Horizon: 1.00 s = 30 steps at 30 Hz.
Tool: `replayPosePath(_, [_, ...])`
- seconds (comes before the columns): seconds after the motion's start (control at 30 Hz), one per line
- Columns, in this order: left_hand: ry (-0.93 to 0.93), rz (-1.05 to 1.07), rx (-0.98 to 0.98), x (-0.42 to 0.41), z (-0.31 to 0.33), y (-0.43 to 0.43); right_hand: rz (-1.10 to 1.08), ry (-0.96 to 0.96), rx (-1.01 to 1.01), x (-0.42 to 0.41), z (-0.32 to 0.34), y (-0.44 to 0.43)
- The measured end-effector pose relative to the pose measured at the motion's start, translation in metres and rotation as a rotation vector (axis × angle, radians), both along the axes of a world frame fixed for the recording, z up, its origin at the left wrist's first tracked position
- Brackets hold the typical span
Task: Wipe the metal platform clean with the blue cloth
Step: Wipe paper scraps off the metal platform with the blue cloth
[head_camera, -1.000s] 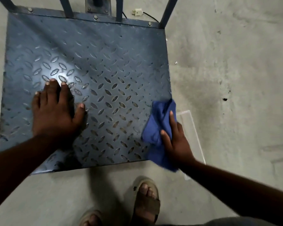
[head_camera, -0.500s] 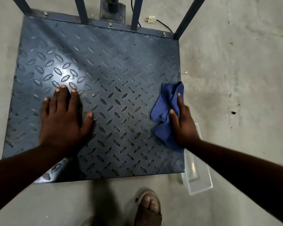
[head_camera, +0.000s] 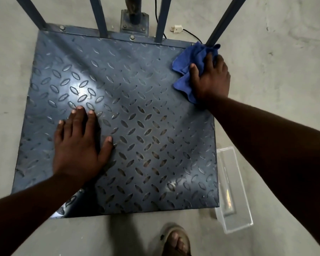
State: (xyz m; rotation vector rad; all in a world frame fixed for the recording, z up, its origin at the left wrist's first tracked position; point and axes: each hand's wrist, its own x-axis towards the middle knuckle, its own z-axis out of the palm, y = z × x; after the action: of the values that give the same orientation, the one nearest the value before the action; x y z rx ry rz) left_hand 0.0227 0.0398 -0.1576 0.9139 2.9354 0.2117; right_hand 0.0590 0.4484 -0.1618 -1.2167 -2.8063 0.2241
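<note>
Two hands: we see both bare hands on a square, dark blue-grey metal platform with raised diamond tread, lying on a grey concrete floor.
Left hand: flat, with fingers straight and spread, holding nothing. We judge it braces the person's weight while leaning over.
Right hand: fingers and thumb curl over a soft, crumpled blue cloth, bunching it and pressing it down.
Cloth position: at the platform's far right corner, touching the foot of a slanted blue metal upright. We judge it is bunched under the palm so pressure reaches into the tread.
Progress: we judge this stroke serves the right edge and corner. The centre and left look not yet wiped, though we cannot tell dirt from glare.
Nearby: a clear rectangular plastic tray lies just beside the platform's right edge. A white plug on a black cord lies beyond the far edge, and a sandalled foot stands near the near edge.
Risk: the cloth may snag at the upright's base.
</note>
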Motion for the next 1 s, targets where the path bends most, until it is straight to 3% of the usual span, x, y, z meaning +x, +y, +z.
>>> replayPosePath(0.23, [-0.008,0.001,-0.004,0.001,0.001,-0.001,0.102,0.079,-0.089,0.021,-0.003,-0.022])
replayPosePath(0.53, [-0.025,0.007,-0.003,0.001,0.003,0.000,0.055,-0.003,-0.232,0.029,0.004,-0.017])
replayPosePath(1.0, [-0.014,0.000,0.001,0.000,0.002,-0.001,0.034,0.241,-0.404,0.005,-0.005,0.032])
